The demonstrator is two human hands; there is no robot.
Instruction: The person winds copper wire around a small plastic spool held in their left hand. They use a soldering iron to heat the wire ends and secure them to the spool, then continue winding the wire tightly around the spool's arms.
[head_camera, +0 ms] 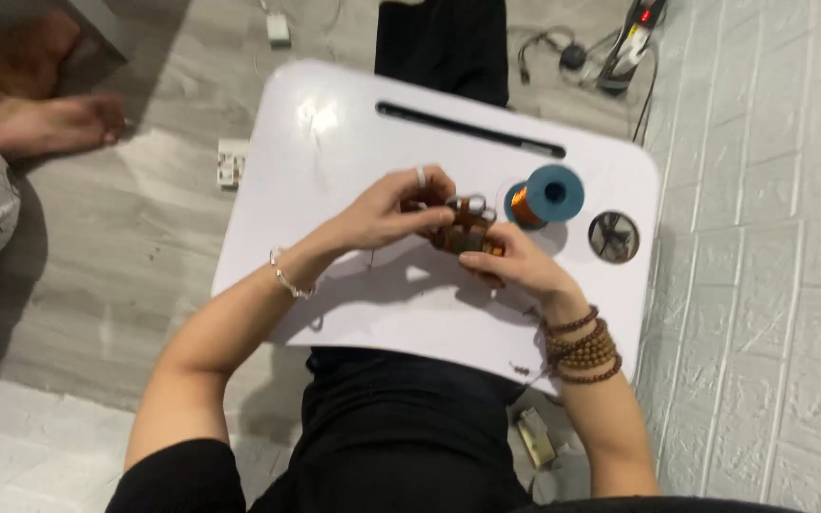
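White lap table (353, 142) | grey wood floor (125, 237) | both hands grip copper coil (467, 233)

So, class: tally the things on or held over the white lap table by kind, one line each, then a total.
Blue spool of copper wire: 1
Copper-wound coil piece, held by left hand and right hand: 1
Round cup hole in the white lap table, with a dark thing inside: 1
Total: 3
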